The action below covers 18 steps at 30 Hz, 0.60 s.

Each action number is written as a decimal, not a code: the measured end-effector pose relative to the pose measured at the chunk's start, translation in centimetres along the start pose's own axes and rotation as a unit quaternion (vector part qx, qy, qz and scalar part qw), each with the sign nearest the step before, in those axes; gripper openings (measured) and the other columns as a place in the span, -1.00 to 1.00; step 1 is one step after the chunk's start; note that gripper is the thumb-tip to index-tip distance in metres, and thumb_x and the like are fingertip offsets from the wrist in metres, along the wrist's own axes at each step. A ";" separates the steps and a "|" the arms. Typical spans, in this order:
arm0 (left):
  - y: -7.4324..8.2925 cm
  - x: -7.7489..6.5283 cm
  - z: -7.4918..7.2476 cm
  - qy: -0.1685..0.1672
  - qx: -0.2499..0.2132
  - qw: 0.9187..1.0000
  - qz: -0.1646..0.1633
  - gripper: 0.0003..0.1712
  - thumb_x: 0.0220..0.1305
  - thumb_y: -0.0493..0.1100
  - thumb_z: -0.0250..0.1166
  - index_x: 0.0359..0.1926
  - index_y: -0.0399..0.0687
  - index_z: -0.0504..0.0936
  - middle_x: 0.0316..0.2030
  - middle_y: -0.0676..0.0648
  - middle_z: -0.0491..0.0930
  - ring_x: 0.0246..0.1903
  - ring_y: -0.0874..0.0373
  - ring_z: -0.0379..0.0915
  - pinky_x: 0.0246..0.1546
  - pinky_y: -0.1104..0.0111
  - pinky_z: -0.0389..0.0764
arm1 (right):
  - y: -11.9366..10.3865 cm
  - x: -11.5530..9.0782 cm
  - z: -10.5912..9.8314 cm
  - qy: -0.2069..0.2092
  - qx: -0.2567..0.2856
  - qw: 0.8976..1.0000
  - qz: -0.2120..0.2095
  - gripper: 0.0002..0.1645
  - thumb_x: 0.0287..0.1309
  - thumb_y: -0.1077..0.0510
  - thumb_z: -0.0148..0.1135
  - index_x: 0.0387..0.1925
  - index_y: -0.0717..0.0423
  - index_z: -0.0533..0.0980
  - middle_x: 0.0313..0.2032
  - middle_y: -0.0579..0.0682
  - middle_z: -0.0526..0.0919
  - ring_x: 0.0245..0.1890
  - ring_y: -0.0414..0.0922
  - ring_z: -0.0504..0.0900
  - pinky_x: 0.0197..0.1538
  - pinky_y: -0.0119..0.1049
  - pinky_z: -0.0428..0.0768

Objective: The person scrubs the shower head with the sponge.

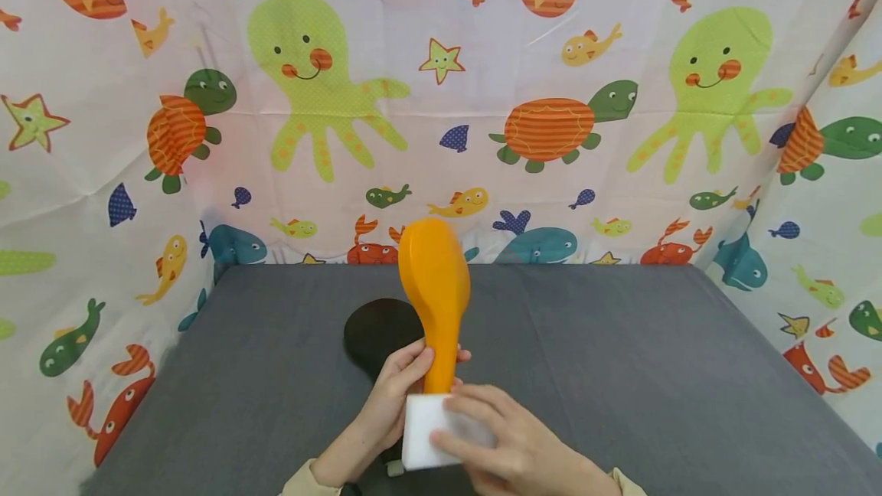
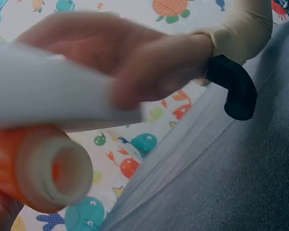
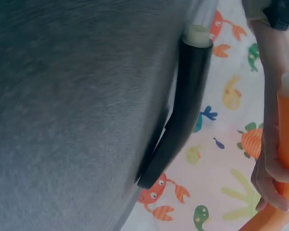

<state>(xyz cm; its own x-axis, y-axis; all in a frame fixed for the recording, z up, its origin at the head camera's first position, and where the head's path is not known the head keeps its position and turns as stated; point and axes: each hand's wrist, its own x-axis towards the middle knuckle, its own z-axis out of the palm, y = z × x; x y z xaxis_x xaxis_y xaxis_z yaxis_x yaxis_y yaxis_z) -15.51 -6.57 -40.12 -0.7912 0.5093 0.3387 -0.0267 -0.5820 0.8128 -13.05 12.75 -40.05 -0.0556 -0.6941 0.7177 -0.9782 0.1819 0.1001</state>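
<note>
My left hand (image 1: 394, 383) grips the handle of an orange shower head (image 1: 434, 274), held upright with its rounded head at the top. A white sponge block (image 1: 422, 435) is in my right hand (image 1: 517, 442), pinched in its fingers. It overlaps the lower end of the orange handle in the head view. From the left wrist, the handle's hollow white end (image 2: 70, 173) shows just below the sponge, which is blurred. Behind my left hand a black shower head (image 1: 377, 327) lies on the table, its handle partly hidden by that hand.
The grey cloth-covered table (image 1: 620, 373) reaches back to a white curtain (image 1: 427, 151) printed with sea animals, which also hangs along both sides. In the right wrist view, the black shower head's pale end fitting (image 3: 197, 36) is visible.
</note>
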 end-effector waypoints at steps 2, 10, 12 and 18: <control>0.0 0.0 -0.1 -0.009 -0.016 1.000 -0.001 -0.62 0.49 -0.24 -0.25 0.12 -0.18 0.42 -0.05 -0.09 0.53 -0.21 0.12 0.52 -0.08 0.29 0.54 | 0.0 -0.1 0.1 -0.022 0.004 0.999 -0.031 -0.58 0.15 0.10 0.16 0.05 0.14 0.49 0.09 0.22 0.41 0.10 0.05 0.38 0.10 -0.25 0.45; 0.0 -0.2 0.1 -0.014 0.032 0.999 -0.004 -0.67 0.45 -0.28 -0.16 0.10 -0.16 0.44 -0.10 -0.03 0.50 -0.18 0.17 0.46 -0.10 0.34 0.52 | 2.7 1.4 0.3 0.113 -0.087 0.987 0.072 -0.58 0.25 0.07 0.03 0.04 0.22 0.48 0.06 0.39 0.32 0.01 0.18 0.37 -0.03 -0.16 0.50; 0.0 -0.2 0.2 -0.020 0.035 0.999 -0.003 -0.66 0.46 -0.29 -0.18 0.12 -0.18 0.42 -0.10 -0.05 0.48 -0.18 0.16 0.45 -0.08 0.32 0.52 | 2.7 1.6 0.3 0.127 -0.080 0.983 0.109 -0.56 0.27 0.06 0.04 0.07 0.24 0.47 0.08 0.39 0.29 0.01 0.16 0.36 -0.08 -0.18 0.51; 0.2 -0.1 -0.1 -0.019 0.030 0.998 0.044 -0.65 0.42 -0.34 -0.17 0.11 -0.28 0.43 -0.07 -0.09 0.56 -0.18 0.14 0.51 -0.11 0.33 0.54 | 1.0 1.0 0.6 0.052 -0.040 0.998 0.010 -0.61 0.19 0.11 0.10 0.02 0.17 0.51 0.05 0.31 0.39 0.03 0.14 0.38 0.06 -0.17 0.46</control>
<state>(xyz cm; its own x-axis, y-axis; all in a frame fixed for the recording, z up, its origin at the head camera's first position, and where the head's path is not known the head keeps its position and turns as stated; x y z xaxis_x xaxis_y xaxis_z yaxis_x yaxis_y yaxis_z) -15.52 -6.80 -40.06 -0.7654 0.4813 0.4272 0.0807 -0.5868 0.8057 -14.17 11.79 -39.63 -0.0501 -0.6152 0.7868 -0.9577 0.2530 0.1368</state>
